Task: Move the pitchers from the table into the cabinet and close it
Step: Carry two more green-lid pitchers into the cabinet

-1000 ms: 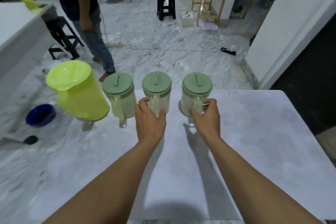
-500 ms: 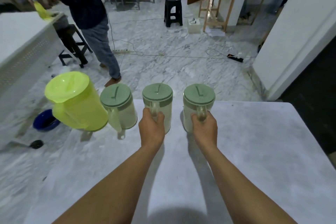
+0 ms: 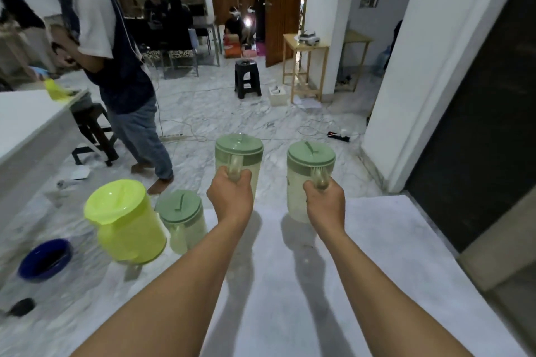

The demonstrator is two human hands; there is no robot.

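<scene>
The left hand [image 3: 230, 197] and right hand [image 3: 324, 203] each grip a green-lidded clear pitcher, the left pitcher [image 3: 242, 159] and the right pitcher [image 3: 301, 182], by its handle above the white table [image 3: 377, 284]. A third lidded pitcher [image 3: 182, 219] and a yellow-green pitcher [image 3: 127, 222] stand at the table's left edge.

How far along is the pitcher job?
Nothing is stored yet. The left hand and right hand each hold a green-lidded pitcher by its handle. Another lidded pitcher and the yellow pitcher wait on the table. No cabinet is visible.
</scene>
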